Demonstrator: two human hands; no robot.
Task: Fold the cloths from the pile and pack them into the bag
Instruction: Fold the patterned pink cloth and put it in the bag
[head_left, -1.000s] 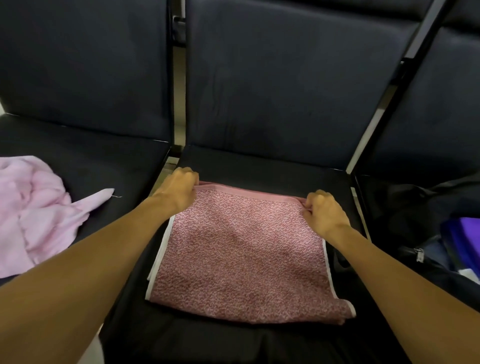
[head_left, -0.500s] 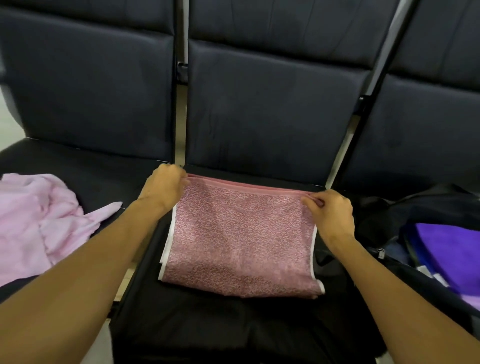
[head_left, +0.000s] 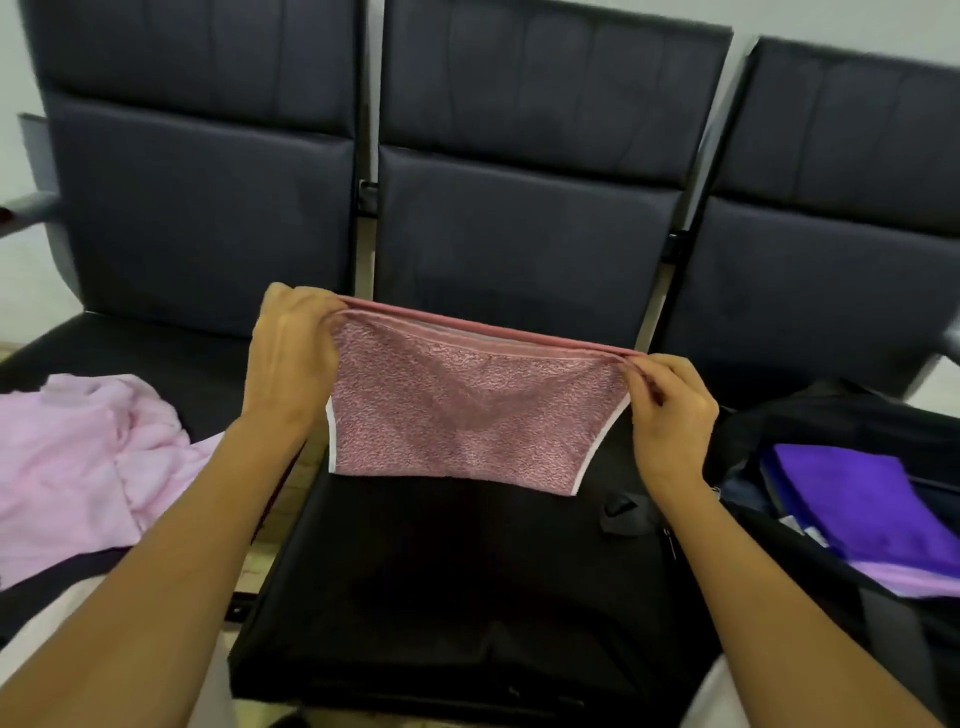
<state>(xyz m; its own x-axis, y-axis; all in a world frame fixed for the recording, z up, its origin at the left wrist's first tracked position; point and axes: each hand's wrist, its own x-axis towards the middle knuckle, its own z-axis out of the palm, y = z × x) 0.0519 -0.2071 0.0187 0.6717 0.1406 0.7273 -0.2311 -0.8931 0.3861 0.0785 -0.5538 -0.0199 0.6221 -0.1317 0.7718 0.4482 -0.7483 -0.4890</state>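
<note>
Step in hand: folding, one cloth mid-way, not yet packed.

Pink towel (head_left: 467, 410) is held up off the middle seat (head_left: 441, 571), top edge stretched taut between both hands, rest hanging free in front of the seat back. Looks doubled over already: several layers show along the top hem. Left hand (head_left: 293, 358) has fingers curled over the top-left corner, pinching it. Right hand (head_left: 670, 400) pinches the top-right corner between thumb and fingertips. Both grips closed on the fabric, nothing else in either hand.

Next move, my read: either lay it back down on the seat and bring one side across for another fold, or carry it right to the bag (head_left: 810, 415). Needs both corners kept level so the layers don't slip apart; it's limp, so the lower edge will swing.

Materials:
- Towel: nubby terry-like weave, mottled dusty pink, plain pink band at the top, thin white edging down both sides. Roughly rectangular, sides drawn in under tension.
- Pile (head_left: 83, 467): pale pink soft cloth, crumpled, on the left seat.
- Bag: black, slack fabric, open on the right seat, with a purple cloth (head_left: 857, 499) folded flat inside and a lilac layer under it.
- Seats: dark padded panels, smooth, metal frame between.
</note>
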